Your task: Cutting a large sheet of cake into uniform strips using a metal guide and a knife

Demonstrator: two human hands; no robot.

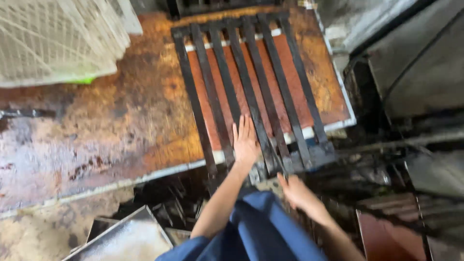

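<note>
A black metal grate [251, 87] with several long bars lies on a rusty orange metal tabletop [130, 111], over a reddish-brown panel [232, 72]. My left hand [245, 142] rests flat on the near end of the grate, fingers together and pointing away from me. At the near edge of the grate, just below its bottom rail, is my right hand [295, 191], fingers reaching up toward the bars; its grip is blurred. Blue clothing [261, 232] covers my body below the arms.
A white wire-mesh cage or guard [53, 38] sits at the table's far left. Dark scrap metal pieces [169, 203] lie below the table edge, with a grey sheet [125, 239] at lower left. Dark machinery [415, 72] stands to the right, and a reddish panel [386, 237] lies at lower right.
</note>
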